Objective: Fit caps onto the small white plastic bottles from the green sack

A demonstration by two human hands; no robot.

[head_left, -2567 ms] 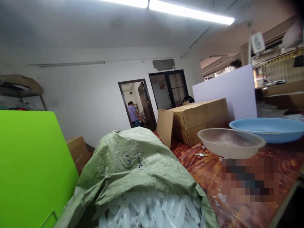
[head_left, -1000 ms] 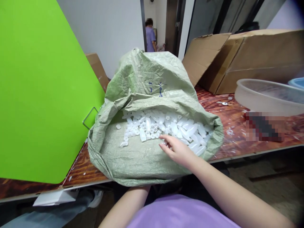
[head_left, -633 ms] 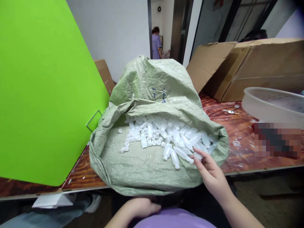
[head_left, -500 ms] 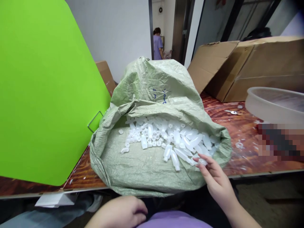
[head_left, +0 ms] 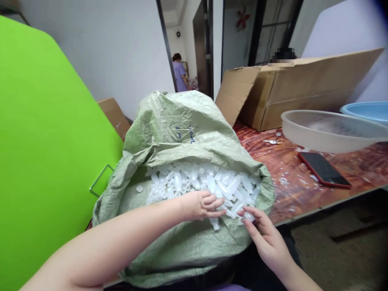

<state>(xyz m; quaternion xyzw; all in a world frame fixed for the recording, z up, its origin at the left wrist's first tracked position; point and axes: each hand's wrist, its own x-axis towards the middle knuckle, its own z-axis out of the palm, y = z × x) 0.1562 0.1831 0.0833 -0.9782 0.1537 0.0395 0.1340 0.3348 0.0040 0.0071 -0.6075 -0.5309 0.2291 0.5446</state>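
Observation:
A pale green woven sack lies with its mouth open towards me. Inside is a heap of small translucent white plastic bottles, with small ring-like pieces among them. My left hand reaches over the heap, its fingers stretched out and nothing in them. At the sack's right rim, my right hand pinches a small clear plastic piece between thumb and fingers; its exact kind is hard to make out.
A bright green board stands at left. On the reddish wooden table lie a phone, keys and plastic scraps. Behind are a translucent basin, a blue basin and cardboard boxes. A person is beyond the doorway.
My left hand has moved from near my lap up over the bottles, fingers spread. My right hand still pinches the clear piece. The view has turned to the right.

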